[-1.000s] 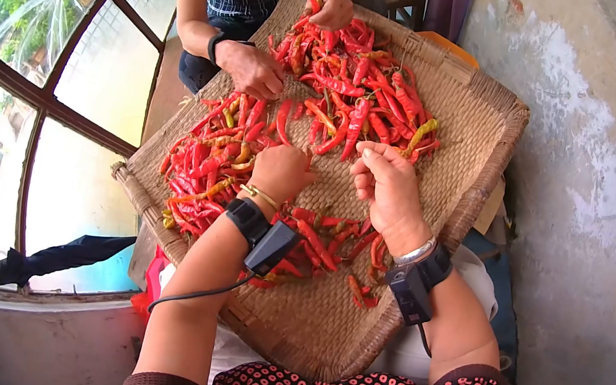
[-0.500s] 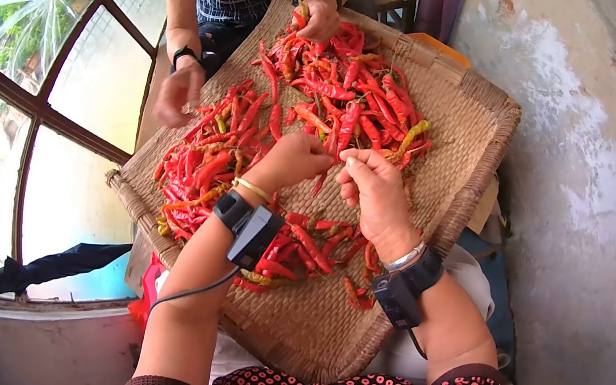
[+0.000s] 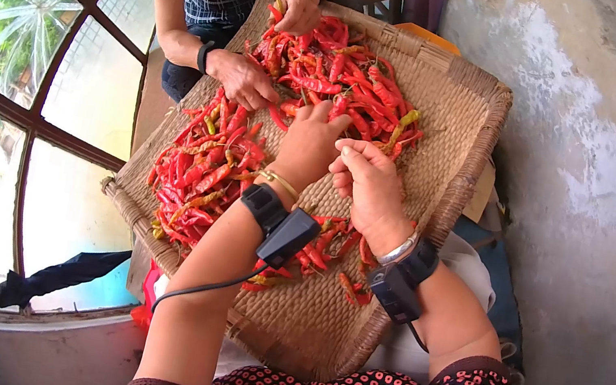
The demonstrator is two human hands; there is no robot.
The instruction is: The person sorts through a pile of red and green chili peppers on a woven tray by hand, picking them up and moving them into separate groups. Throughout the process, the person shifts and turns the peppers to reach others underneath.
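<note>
My left hand [image 3: 306,147] reaches to the near edge of the upper pile of red chili peppers [image 3: 321,71], its fingers apart and against the peppers. Beside it, my right hand [image 3: 370,191] hovers above the tray with thumb and forefinger pinched; whatever sits between them is too small to make out. Both wrists carry a bracelet and a black strapped device. Another heap of chili peppers [image 3: 199,177] lies to the left, and a smaller group [image 3: 328,241] is partly behind my left forearm. All rest on a large woven tray [image 3: 457,95].
Across the tray sits another person; one hand [image 3: 300,11] holds a chili pepper and the other hand [image 3: 243,80] touches the pile. A folded dark umbrella [image 3: 58,276] leans by the window at left. A rough plaster wall [image 3: 578,158] stands at right.
My left hand has moved away from my right fingertips, forward to the upper pile, and its fingers have spread. The other person's hand at left has moved onto the peppers.
</note>
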